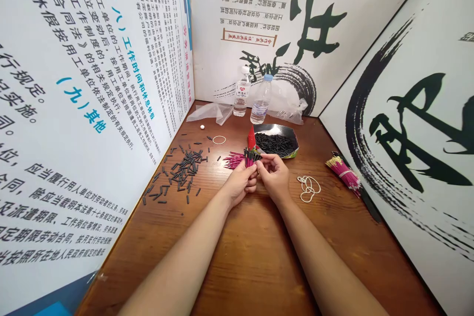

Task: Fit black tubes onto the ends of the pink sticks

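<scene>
My left hand (241,183) is closed round a small bunch of pink sticks with black tips (251,156), held upright over the wooden table (255,247). My right hand (274,174) pinches at the same bunch from the right, fingers curled; whether it holds a separate piece I cannot make out. More pink sticks (233,159) lie flat just left of the hands. A bowl of short black tubes (277,142) stands right behind the hands.
Loose black tubes (181,170) are scattered at the left by the printed wall panel. Rubber bands (309,187) lie to the right, and a tied pink stick bundle (344,172) beyond them. Two water bottles (241,92) (261,99) and plastic bags (211,111) stand at the back.
</scene>
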The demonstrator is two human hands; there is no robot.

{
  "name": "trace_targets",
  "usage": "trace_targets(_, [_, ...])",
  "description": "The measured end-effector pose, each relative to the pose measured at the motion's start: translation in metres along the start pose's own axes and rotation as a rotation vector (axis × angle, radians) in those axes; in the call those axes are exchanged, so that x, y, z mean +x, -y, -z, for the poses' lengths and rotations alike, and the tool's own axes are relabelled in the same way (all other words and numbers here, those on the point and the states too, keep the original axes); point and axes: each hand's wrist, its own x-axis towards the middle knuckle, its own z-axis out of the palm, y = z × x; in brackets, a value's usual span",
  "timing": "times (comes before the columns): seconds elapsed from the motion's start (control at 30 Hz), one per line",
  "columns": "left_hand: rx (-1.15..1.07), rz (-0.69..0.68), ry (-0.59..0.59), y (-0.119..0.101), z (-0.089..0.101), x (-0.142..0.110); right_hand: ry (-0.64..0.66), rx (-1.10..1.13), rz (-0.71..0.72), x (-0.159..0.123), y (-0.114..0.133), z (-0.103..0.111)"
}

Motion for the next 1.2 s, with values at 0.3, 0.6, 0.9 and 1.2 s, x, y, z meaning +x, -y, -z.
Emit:
trace_targets(0.3, [-0.009, 0.000, -0.017, 0.0003, 0.0002, 0.0001, 0.011, 0.037, -0.040, 0.0012, -0.0016, 0.0006])
trace_targets(0.6, [0.030, 0.025, -0.013, -0.0010, -0.0019, -0.0005, 0.031, -0.051, 0.052, 0.0011, 0.0033, 0.0008])
trace_targets(0.9, [0.014, 0.034, -0.033, 0.0020, 0.0007, 0.0025, 0.069, -0.166, 0.102, 0.0012, 0.0033, 0.0033])
trace_targets(1.2, [0.027, 0.014, -0.018, 0.0011, 0.0001, 0.0006, 0.063, -0.123, 0.083, -0.0009, 0.0041, 0.0045])
